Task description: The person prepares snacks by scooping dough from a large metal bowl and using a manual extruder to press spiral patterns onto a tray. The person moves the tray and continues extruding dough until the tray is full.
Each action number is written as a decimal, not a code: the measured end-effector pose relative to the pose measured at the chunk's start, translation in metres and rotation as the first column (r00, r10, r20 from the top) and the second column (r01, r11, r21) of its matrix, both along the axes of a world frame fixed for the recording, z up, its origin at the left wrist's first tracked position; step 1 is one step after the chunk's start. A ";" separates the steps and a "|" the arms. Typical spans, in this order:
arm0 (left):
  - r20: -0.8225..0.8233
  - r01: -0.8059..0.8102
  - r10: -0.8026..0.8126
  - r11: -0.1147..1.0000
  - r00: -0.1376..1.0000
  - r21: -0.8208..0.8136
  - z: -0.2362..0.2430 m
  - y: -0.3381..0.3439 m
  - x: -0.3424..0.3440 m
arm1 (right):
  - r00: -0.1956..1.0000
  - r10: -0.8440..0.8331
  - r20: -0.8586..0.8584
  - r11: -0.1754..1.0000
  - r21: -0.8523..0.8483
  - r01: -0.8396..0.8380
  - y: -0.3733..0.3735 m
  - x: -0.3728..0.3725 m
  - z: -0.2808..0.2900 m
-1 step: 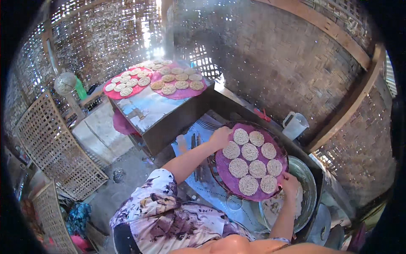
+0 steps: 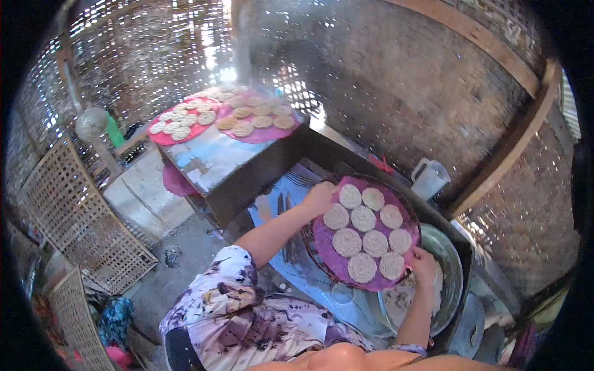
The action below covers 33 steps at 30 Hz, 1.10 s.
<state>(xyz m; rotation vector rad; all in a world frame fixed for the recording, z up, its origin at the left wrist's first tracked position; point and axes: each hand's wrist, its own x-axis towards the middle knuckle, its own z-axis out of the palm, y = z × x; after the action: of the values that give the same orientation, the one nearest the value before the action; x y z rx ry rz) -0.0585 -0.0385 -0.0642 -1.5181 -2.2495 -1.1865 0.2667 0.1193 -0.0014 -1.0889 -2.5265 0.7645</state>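
Observation:
I have a round woven tray with a magenta sheet point(image 2: 328, 244) and several pale, coiled, flat discs point(image 2: 362, 217) laid on it. My left hand point(image 2: 317, 198) grips its upper left edge, fingers closed round it. At the lower right edge my right hand point(image 2: 422, 266) pinches the rim. Beneath the tray's right side is a wide metal basin point(image 2: 450, 256) holding pale material, partly hidden by the tray and my arm. A light blue, patterned surface point(image 2: 275, 207) shows under the tray's left side, with dark sticks point(image 2: 284, 238) lying on it.
A box-like raised platform point(image 2: 195, 157) at upper left bears pink and red sheets of discs. A clear pitcher point(image 2: 430, 179) stands by the woven wall point(image 2: 482, 123). Lattice panels point(image 2: 86, 216) lean at the left, near teal fabric point(image 2: 116, 321) and a grey floor point(image 2: 167, 284).

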 end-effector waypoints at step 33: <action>0.244 -0.485 0.467 0.874 0.850 0.015 0.134 -0.343 -0.301 | 0.723 0.544 -0.425 0.745 -0.152 -0.650 -0.164 -0.419 0.075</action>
<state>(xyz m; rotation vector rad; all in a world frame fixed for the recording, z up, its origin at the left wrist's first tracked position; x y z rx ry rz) -0.3591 -0.3812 0.0698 -0.7414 -2.4863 -1.3173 -0.1528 -0.0445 0.0738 -0.0982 -2.4795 1.3979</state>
